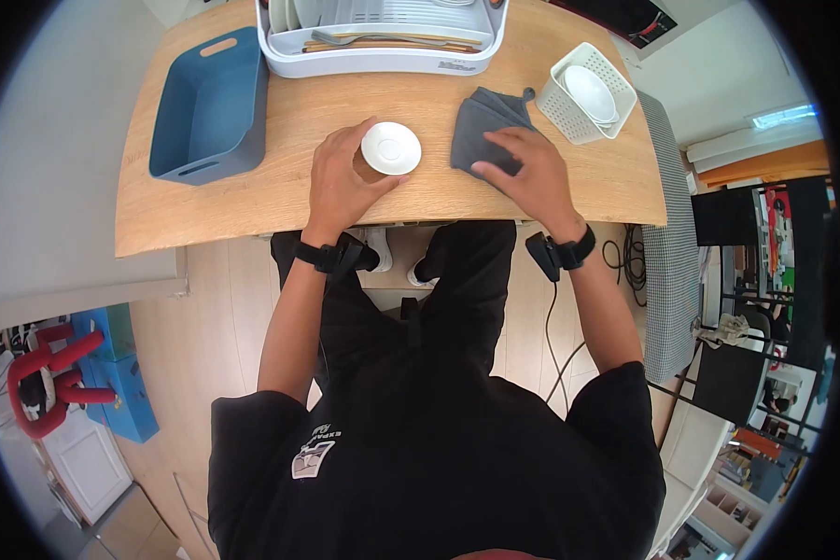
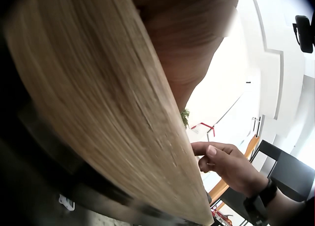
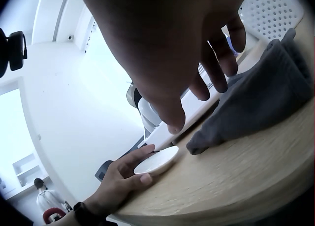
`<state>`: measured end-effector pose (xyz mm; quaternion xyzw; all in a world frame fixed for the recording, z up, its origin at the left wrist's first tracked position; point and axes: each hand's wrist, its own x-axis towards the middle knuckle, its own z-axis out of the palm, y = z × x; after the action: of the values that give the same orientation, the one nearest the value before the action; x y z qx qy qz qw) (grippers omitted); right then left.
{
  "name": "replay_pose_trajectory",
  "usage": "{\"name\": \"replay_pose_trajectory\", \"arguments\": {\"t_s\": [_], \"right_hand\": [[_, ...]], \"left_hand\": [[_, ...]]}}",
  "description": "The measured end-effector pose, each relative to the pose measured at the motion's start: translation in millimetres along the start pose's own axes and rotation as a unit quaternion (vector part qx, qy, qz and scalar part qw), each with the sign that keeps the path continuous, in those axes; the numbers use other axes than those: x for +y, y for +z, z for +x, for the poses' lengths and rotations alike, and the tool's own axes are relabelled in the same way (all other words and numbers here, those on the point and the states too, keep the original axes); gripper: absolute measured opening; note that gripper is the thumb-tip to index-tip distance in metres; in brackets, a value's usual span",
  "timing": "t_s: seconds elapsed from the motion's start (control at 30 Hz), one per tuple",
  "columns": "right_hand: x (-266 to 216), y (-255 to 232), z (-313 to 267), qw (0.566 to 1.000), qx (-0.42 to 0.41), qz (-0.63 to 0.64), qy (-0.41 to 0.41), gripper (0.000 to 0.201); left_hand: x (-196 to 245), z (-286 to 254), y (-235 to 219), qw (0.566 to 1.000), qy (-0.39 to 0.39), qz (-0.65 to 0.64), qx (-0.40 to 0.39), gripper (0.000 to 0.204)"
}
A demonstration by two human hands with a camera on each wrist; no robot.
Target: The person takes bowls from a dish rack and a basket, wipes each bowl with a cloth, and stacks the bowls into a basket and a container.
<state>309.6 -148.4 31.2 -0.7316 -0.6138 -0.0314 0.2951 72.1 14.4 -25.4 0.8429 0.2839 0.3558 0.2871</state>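
A small white saucer [image 1: 391, 148] is at the middle of the wooden table. My left hand [image 1: 339, 177] holds it at the rim, fingers on the far left side and thumb at the near edge. The right wrist view also shows this saucer [image 3: 156, 161] between thumb and fingers. My right hand [image 1: 532, 175] hovers over a folded dark grey cloth [image 1: 481, 126], fingers spread and loosely bent with nothing between them. In the right wrist view those fingers stay above the cloth [image 3: 256, 105]. The left wrist view hides the saucer behind the hand [image 2: 187, 34].
At the left stands a blue bin [image 1: 208, 112]. A white dish rack [image 1: 383, 62] with plates and cutlery is at the back. The white perforated basket [image 1: 569, 119] at the back right holds white bowls [image 1: 590, 93]. The table's near edge [image 1: 392, 222] runs in front of the body.
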Motion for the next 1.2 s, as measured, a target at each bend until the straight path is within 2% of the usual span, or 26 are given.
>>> {"name": "replay_pose_trajectory", "arguments": {"t_s": [0.03, 0.1, 0.23, 0.3, 0.43, 0.53, 0.6, 0.63, 0.7, 0.83, 0.93, 1.0, 1.13, 1.2], "right_hand": [[-3, 6, 2, 1.0, -0.003, 0.003, -0.004, 0.031], [-4, 18, 5, 0.989, 0.002, -0.127, -0.075, 0.036], [6, 26, 11, 0.992, -0.045, -0.105, -0.046, 0.032], [8, 27, 14, 0.996, -0.054, -0.07, -0.017, 0.029], [-2, 24, 24, 1.0, 0.007, -0.026, -0.011, 0.028], [-27, 29, 31, 1.0, 0.016, 0.017, -0.016, 0.026], [-43, 35, 32, 0.994, -0.054, 0.096, 0.025, 0.025], [-49, 40, 31, 0.994, -0.05, 0.098, 0.026, 0.025], [-57, 55, 28, 0.993, -0.022, 0.097, -0.066, 0.022], [-67, 72, 31, 0.991, -0.001, 0.123, -0.053, 0.019], [-70, 70, 38, 0.992, 0.016, 0.105, -0.072, 0.018], [-69, 68, 41, 0.993, 0.023, 0.085, -0.076, 0.017], [-65, 68, 42, 0.996, 0.023, 0.025, -0.081, 0.019], [-62, 68, 41, 0.996, 0.011, 0.029, -0.078, 0.018]], "left_hand": [[2, -1, -2, 1.0, -0.004, 0.003, 0.003, 0.084], [6, -1, -4, 0.999, -0.011, -0.038, 0.022, 0.08], [-1, -3, 0, 0.998, -0.026, -0.048, 0.009, 0.092], [7, 0, -2, 0.993, -0.047, -0.11, 0.013, 0.108], [8, 0, 0, 0.994, -0.035, -0.101, -0.009, 0.117], [5, -1, 1, 0.993, -0.026, -0.117, -0.011, 0.113], [3, -2, 1, 0.991, -0.016, -0.13, -0.008, 0.11], [4, -2, 0, 0.992, -0.013, -0.127, -0.011, 0.11], [6, -2, -1, 0.99, -0.017, -0.143, -0.001, 0.098], [10, -2, -4, 0.988, -0.022, -0.154, -0.01, 0.087], [5, -4, 0, 0.985, -0.032, -0.165, -0.027, 0.083], [2, -5, 3, 0.981, -0.007, -0.195, -0.003, 0.084], [8, -4, -1, 0.98, -0.03, -0.195, -0.011, 0.082], [8, -3, -2, 0.972, -0.01, -0.233, 0.006, 0.081]]}}
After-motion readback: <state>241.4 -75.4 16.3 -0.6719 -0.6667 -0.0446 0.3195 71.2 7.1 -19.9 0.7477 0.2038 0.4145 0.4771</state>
